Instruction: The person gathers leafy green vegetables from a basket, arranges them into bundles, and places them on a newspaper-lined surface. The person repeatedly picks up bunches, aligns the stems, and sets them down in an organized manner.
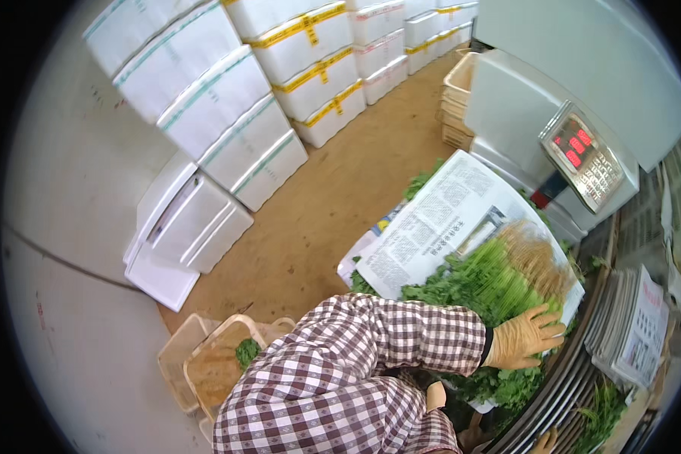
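My left hand [523, 337], in a tan glove, lies palm down with fingers spread at the near edge of a bunch of leafy greens [482, 269]. The bunch, which looks like coriander, has pale green stems and brown roots [536, 255] pointing right. Beneath it is a sheet of printed newspaper [425, 227], with more greens [513, 389] sticking out around and below. Only some gloved fingers of my right hand [545, 441] show at the bottom edge, beside dark ribbed edges [550, 397]; what they touch is hidden.
A scale with a lit display [584, 153] stands at the right, near folded newspapers [630, 329]. White foam boxes [312, 74] are stacked along the far side. Plastic crates [458, 102] stand behind, and a plastic basket [215, 363] with some greens sits at lower left.
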Motion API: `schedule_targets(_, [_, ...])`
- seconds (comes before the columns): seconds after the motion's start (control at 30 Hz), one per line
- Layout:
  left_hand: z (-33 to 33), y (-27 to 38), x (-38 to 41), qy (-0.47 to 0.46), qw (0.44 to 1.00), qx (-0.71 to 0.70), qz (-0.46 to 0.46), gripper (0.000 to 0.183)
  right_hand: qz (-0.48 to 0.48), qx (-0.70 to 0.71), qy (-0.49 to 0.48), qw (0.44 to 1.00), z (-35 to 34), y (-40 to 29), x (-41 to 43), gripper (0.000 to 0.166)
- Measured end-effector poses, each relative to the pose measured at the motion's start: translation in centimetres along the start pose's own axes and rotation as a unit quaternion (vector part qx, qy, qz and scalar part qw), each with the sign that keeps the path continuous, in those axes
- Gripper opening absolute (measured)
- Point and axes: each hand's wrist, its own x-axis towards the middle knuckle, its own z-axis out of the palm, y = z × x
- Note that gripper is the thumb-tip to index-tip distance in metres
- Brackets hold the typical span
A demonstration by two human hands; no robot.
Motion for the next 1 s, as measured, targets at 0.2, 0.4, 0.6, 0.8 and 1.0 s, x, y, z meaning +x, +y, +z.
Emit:
schedule_targets(0.2, [-0.8,-1.3,-3.0,-0.177,0.978,0.106,0.021,0.066,0.082,0.079,0.008,0.993,-5.9,-0.9,-10.7,0.045])
schedule_targets(0.4, [-3.5,1.3,-1.0,-0.178,0.974,0.134,0.048,0.065,0.219,0.091,0.061,0.969,-9.1,4.2,-18.0,0.037])
schedule_targets(0.6, [-9.0,-1.9,-4.0,-0.182,0.954,0.226,0.075,0.058,0.422,0.173,0.225,0.861,-3.7,-3.9,-33.1,0.04])
schedule_targets(0.8, [-10.1,-0.9,-5.9,-0.138,0.948,0.267,0.105,0.054,0.541,0.179,0.247,0.784,7.7,-5.5,-43.0,0.047])
schedule_targets(1.0, [-8.8,-3.3,-5.5,-0.113,0.959,0.218,0.14,0.052,0.633,0.217,0.194,0.718,16.4,-9.4,-48.7,0.039])
